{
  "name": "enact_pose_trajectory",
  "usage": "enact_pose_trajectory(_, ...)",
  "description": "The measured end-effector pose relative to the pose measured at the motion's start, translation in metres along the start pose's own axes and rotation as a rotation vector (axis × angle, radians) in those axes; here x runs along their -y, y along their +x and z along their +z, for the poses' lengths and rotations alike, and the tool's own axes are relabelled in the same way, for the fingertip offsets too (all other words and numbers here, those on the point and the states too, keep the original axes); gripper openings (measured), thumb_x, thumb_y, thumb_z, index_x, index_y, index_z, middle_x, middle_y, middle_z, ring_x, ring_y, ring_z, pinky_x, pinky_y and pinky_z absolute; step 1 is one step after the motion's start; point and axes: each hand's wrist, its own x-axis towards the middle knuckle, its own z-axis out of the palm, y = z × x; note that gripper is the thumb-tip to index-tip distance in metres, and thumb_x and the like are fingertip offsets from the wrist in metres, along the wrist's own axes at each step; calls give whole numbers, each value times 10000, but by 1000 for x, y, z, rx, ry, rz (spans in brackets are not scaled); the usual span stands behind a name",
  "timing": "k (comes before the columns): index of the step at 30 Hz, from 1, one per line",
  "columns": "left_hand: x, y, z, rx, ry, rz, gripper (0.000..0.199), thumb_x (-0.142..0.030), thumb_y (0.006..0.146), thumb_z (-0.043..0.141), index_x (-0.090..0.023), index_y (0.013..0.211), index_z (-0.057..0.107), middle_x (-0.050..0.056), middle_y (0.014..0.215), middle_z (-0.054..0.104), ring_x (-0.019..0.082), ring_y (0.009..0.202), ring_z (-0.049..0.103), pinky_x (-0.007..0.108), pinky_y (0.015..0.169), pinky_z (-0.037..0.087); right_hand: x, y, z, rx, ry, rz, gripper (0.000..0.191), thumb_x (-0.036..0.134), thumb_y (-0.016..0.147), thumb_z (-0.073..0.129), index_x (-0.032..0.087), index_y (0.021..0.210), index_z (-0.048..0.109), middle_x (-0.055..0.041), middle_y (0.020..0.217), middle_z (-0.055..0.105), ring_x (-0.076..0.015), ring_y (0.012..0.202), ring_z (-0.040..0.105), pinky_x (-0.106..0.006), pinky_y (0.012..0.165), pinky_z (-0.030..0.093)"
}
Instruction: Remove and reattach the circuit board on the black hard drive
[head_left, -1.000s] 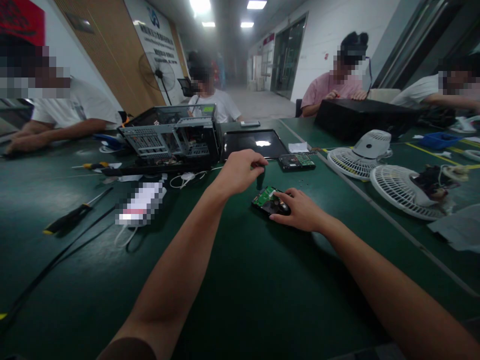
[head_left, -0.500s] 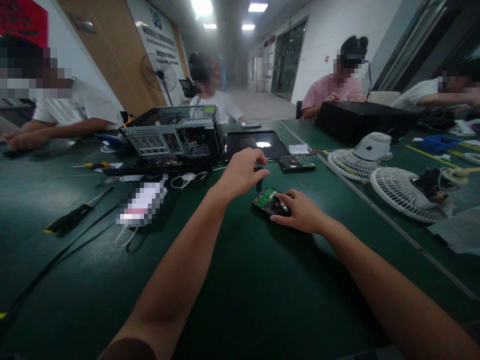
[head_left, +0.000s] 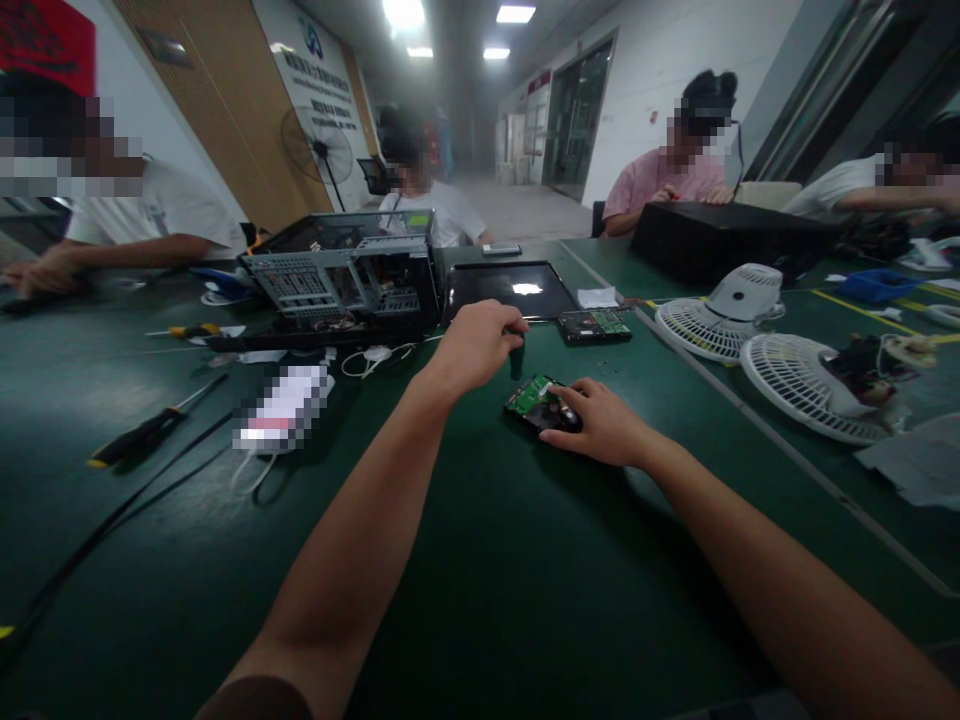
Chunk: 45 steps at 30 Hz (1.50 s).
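Note:
A hard drive (head_left: 537, 398) lies on the green table, its green circuit board facing up. My right hand (head_left: 596, 425) grips its right end, thumb along the near edge and fingers over the top. Just beyond the drive, my left hand (head_left: 484, 345) is closed, with fingertips pinched around a dark, slim screwdriver (head_left: 517, 362) that points down. The tool's tip is too dark and small to make out. A second hard drive (head_left: 595, 327) rests farther back.
An open computer case (head_left: 341, 280) stands back left, beside a dark flat panel (head_left: 510, 288). White fan parts (head_left: 817, 385) lie right. A yellow-black screwdriver (head_left: 146, 432) and a phone (head_left: 286, 405) are left. Several people sit around the table.
My left thumb and fingers, spread a little before, have drawn together around the screwdriver, and that hand shifted slightly left. My right hand and the hard drive have stayed put.

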Motion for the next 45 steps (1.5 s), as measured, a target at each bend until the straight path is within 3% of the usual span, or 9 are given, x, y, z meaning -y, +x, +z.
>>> enact_pose_trajectory(5,-5,-1,-1,-21,-24,-43,135,-312,852,771,-190,887,727,40,894,734,193,801,658,337,754,498,0,0,0,-1,-2,7,848,780,854,544,233,1501,521,-195,1344,568,-379,1192,563,-511,1009,471)
enact_pose_trajectory(8,-7,-1,1,-35,-52,-47,132,-296,853,768,-182,860,701,24,818,710,178,757,645,317,722,498,-1,0,1,-2,-4,3,857,783,853,541,232,1509,511,-194,1344,568,-378,1196,562,-509,1013,468)
enact_pose_trajectory(13,-4,0,4,-19,-96,-12,173,-276,843,761,-167,969,714,74,1007,705,177,817,660,314,774,538,2,-1,-2,9,-6,10,843,775,857,544,236,1505,516,-193,1349,570,-384,1198,558,-507,1006,471)
enact_pose_trajectory(23,1,0,0,0,7,9,158,-196,869,703,-206,1003,787,88,1013,730,243,930,673,407,909,528,1,-1,0,-2,-6,11,844,789,849,541,247,1495,524,-187,1323,578,-379,1185,566,-507,1011,461)
enact_pose_trajectory(26,0,-1,0,7,6,14,182,-142,865,689,-205,1011,778,79,1035,757,236,936,692,390,901,528,0,-1,0,2,-4,14,843,781,852,545,244,1501,519,-189,1328,575,-382,1197,561,-509,1012,463)
enact_pose_trajectory(30,-5,-1,-1,-16,-42,-15,78,-262,860,748,-206,913,752,52,933,763,211,827,689,362,803,530,2,-1,-2,0,-2,12,845,781,850,547,234,1494,527,-193,1331,573,-384,1193,562,-516,1006,470)
enact_pose_trajectory(34,-5,-1,1,-28,-74,-32,121,-290,833,780,-201,873,709,25,849,735,190,782,668,330,739,515,3,-1,-3,-4,-1,8,841,779,850,548,243,1496,524,-187,1326,579,-381,1190,565,-518,1011,468)
enact_pose_trajectory(39,-1,-1,2,-26,-133,-70,222,-283,795,806,-186,969,708,72,1001,740,201,850,685,331,769,536,3,-2,-2,5,0,17,834,773,851,555,247,1497,523,-187,1337,575,-382,1192,564,-515,1004,475)
enact_pose_trajectory(45,-2,-1,-6,8,-103,-55,139,-279,812,789,-200,923,760,59,940,750,211,844,685,364,801,533,2,-1,-2,9,3,15,833,780,853,544,249,1494,525,-183,1337,572,-377,1193,561,-510,1004,473)
